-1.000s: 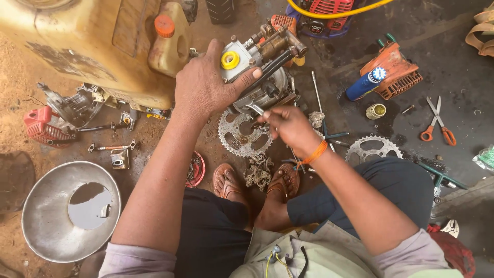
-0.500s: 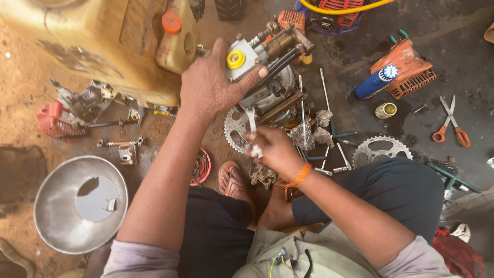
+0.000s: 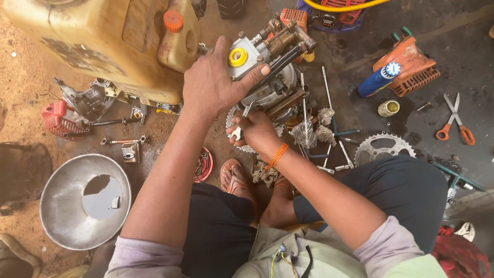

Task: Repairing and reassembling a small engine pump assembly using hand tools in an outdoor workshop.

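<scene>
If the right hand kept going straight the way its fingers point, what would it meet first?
Probably the small engine assembly: the right hand, holding a small metal tool, points up and left toward its underside, which the left hand steadies. Depth is unclear.

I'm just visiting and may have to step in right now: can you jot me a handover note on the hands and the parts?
Left hand: gripping the small engine from above, near its yellow cap.
Right hand: closed on a small metal tool at the engine's underside, over a sprocket.
Around: second sprocket, T-wrenches, scissors, metal bowl, yellow tank.
Done: engine is off the ground, steadied.
Left: the work under the engine seems unfinished; which fastener is hidden.
</scene>
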